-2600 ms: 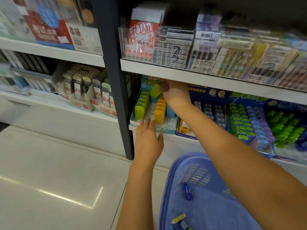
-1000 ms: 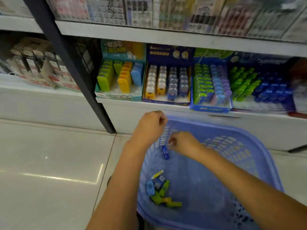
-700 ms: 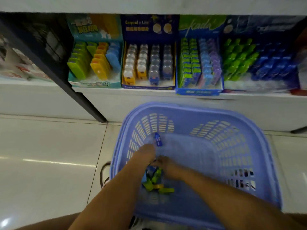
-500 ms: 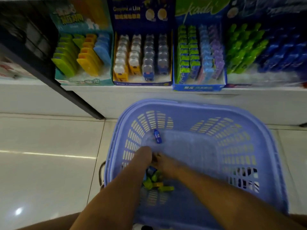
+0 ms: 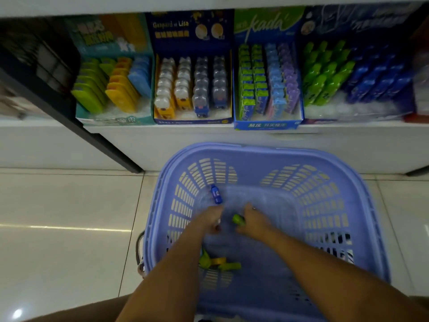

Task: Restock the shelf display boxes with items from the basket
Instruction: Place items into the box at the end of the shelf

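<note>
A lavender basket (image 5: 329,205) with slotted walls sits on the tiled floor (image 5: 65,228), just in front of a low white shelf (image 5: 209,140). Both forearms reach down into it from the near edge. The right hand (image 5: 254,223) is curled round a small green item (image 5: 239,220), which pokes out on the left side of its fingers, above the middle of the basket floor. The left hand (image 5: 211,220) is just left of it, knuckles up and fingers bent downward; whether those fingers hold anything cannot be told. A small blue item (image 5: 216,194) lies on the basket floor just beyond the left hand, near the far-left corner. A few loose green and yellow pieces (image 5: 218,263) lie together at the near left of the basket, partly hidden by the left forearm. Four display boxes stand side by side on the shelf: at the left a teal box (image 5: 111,120) with green, yellow and blue pieces in rows, then a dark blue box (image 5: 192,122) with clear-topped yellow and blue pieces, then a bright blue box (image 5: 267,125) with green, blue and purple packs, and at the right a box (image 5: 348,110) of green and blue pieces. A dark post (image 5: 69,119) slants down left of the teal box.
</note>
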Action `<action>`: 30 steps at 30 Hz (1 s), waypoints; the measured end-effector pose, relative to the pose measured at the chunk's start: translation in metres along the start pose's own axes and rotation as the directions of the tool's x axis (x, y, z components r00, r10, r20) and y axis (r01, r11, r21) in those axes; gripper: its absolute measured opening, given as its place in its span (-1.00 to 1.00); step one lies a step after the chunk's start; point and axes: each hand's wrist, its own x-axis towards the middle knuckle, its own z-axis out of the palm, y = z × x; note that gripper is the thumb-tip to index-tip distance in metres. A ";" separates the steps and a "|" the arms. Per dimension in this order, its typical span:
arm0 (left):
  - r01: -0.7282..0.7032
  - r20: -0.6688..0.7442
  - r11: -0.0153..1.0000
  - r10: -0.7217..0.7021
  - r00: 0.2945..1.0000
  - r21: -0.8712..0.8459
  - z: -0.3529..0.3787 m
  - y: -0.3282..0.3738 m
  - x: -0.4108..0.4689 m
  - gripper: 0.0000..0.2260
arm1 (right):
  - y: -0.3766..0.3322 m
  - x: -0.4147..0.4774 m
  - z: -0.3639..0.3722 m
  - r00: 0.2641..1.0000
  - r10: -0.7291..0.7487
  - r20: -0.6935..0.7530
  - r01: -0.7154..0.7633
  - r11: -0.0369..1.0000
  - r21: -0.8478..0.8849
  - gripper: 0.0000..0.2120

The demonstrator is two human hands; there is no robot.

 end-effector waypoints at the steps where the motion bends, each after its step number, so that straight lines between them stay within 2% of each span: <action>1: -0.018 0.031 0.998 0.019 0.999 -0.058 0.002 0.006 -0.005 -0.77 | -0.003 -0.001 -0.006 0.999 0.035 -0.014 -0.034 0.996 0.088 -0.37; 3: -0.104 0.063 0.980 0.116 0.991 -0.168 0.004 0.016 -0.018 -0.79 | -0.015 -0.006 -0.021 0.997 0.033 -0.073 -0.017 0.978 0.206 -0.37; 5: -0.218 0.042 0.945 0.235 0.971 -0.246 0.007 0.022 -0.030 -0.78 | -0.028 -0.016 -0.039 0.982 -0.005 -0.187 0.053 0.966 0.251 -0.44; 8: -0.407 -0.041 0.888 0.408 0.912 -0.213 0.003 0.030 -0.052 -0.82 | -0.048 -0.037 -0.069 0.947 -0.058 -0.315 0.135 0.965 0.227 -0.52; 11: -0.531 -0.053 0.823 0.532 0.845 -0.199 -0.004 0.039 -0.072 -0.82 | -0.067 -0.058 -0.091 0.931 -0.118 -0.345 0.203 0.954 0.221 -0.51; 14: -0.543 -0.034 0.762 0.570 0.821 -0.352 -0.011 0.046 -0.094 -0.83 | -0.080 -0.075 -0.113 0.920 -0.162 -0.357 0.258 0.936 0.241 -0.64; 17: -0.566 -0.097 0.684 0.595 0.798 -0.461 -0.024 0.057 -0.113 -0.88 | -0.086 -0.092 -0.129 0.900 -0.223 -0.375 0.332 0.908 0.254 -0.70; 20: -0.594 -0.157 0.606 0.618 0.770 -0.529 -0.037 0.071 -0.132 -0.83 | -0.100 -0.106 -0.145 0.875 -0.265 -0.406 0.403 0.862 0.306 -0.75; 21: -0.608 -0.179 0.572 0.631 0.755 -0.550 -0.042 0.075 -0.138 -0.81 | -0.105 -0.110 -0.153 0.876 -0.251 -0.412 0.422 0.811 0.405 -0.78; 23: -0.634 -0.219 0.501 0.656 0.722 -0.589 -0.052 0.079 -0.149 -0.79 | -0.116 -0.117 -0.171 0.876 -0.220 -0.429 0.463 0.631 0.623 -0.76; 24: -0.639 -0.238 0.466 0.662 0.711 -0.612 -0.056 0.081 -0.153 -0.79 | -0.121 -0.119 -0.182 0.865 -0.216 -0.454 0.485 0.594 0.642 -0.70; 26: -0.631 -0.263 0.406 0.662 0.702 -0.661 -0.064 0.083 -0.158 -0.82 | -0.129 -0.121 -0.203 0.835 -0.228 -0.501 0.516 0.642 0.567 -0.64; 30: -0.623 -0.280 0.363 0.661 0.697 -0.693 -0.074 0.086 -0.160 -0.84 | -0.144 -0.111 -0.237 0.771 -0.329 -0.545 0.586 0.702 0.405 -0.69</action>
